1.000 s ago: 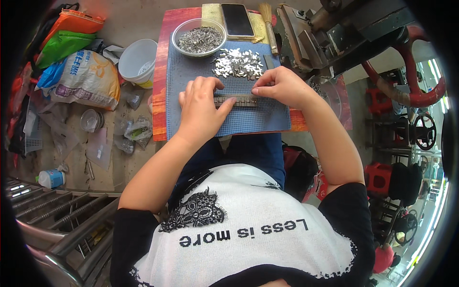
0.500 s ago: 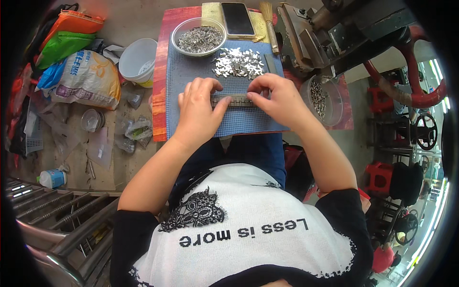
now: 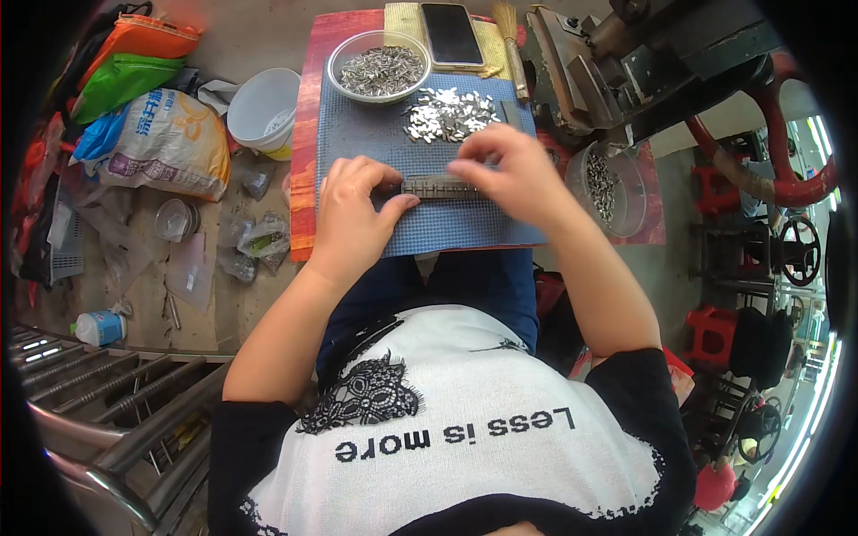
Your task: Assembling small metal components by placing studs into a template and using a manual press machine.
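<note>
Fingers (image 3: 393, 202) of left hand (image 3: 353, 219) pinched on left end of narrow metal strip (image 3: 438, 187); right hand (image 3: 514, 174) closed over its right end. Strip flat on blue mat (image 3: 357, 134), tabletop centre. Beyond: loose metal pieces (image 3: 447, 113), clear bowl (image 3: 379, 68), phone (image 3: 452, 34).

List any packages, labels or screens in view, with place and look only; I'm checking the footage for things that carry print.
Phone: top of the bench, flat, dark blank screen.
Printed sack: floor at left, bulging, white with blue and orange.
Small bottle: floor, lower left, lying down, white with blue label.
Clear bags: floor beside the bench, crumpled.
</note>
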Action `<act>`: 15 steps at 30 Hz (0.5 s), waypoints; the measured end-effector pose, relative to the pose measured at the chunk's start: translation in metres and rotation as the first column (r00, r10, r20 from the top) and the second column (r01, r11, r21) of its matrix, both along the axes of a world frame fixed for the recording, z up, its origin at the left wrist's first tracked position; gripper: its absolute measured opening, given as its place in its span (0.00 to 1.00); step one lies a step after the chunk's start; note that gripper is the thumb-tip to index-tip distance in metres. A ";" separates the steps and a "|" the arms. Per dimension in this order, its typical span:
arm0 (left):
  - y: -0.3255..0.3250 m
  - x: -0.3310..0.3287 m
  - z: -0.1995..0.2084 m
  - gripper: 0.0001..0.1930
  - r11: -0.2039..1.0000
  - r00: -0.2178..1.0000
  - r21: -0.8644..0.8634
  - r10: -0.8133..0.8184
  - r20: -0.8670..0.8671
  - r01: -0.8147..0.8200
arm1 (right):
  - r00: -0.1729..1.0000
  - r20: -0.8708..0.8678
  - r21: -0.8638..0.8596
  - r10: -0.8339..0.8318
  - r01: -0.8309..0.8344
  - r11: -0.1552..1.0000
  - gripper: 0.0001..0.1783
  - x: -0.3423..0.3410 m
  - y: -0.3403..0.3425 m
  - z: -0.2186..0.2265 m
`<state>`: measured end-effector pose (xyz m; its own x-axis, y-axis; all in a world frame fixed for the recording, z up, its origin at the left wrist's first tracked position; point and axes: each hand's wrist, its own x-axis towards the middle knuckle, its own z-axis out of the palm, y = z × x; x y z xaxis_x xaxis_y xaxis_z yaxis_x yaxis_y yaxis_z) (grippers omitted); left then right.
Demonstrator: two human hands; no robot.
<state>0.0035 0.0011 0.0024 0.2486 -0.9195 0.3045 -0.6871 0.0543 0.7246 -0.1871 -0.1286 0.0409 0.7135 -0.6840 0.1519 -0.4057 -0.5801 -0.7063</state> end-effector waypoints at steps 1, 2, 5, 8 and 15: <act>0.001 0.001 0.000 0.11 1.000 1.000 0.009 -0.007 -0.023 0.007 | 0.997 -0.006 0.034 -0.073 0.073 0.997 0.10 -0.005 -0.004 0.003; 0.001 0.000 -0.001 0.11 1.000 1.000 0.009 -0.007 -0.025 0.007 | 0.989 -0.017 0.065 -0.148 0.149 0.987 0.10 -0.009 -0.008 0.009; 0.002 -0.001 -0.002 0.11 1.000 1.000 0.002 -0.002 -0.021 0.002 | 0.990 0.012 0.068 -0.141 0.140 0.988 0.08 -0.012 0.001 0.005; 0.002 -0.001 -0.002 0.11 1.000 1.000 0.006 0.015 -0.013 -0.015 | 1.000 0.008 -0.058 0.011 -0.010 0.998 0.07 -0.006 0.017 0.007; 0.002 -0.003 0.001 0.11 0.998 0.998 -0.053 0.018 0.052 -0.015 | 0.995 -0.047 -0.157 0.085 -0.092 0.983 0.06 0.003 0.025 -0.001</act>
<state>0.0006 0.0036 0.0031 0.2462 -0.8976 0.3657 -0.7255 0.0795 0.6836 -0.1839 -0.1040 0.0398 0.7778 -0.5874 0.2238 -0.3737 -0.7184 -0.5868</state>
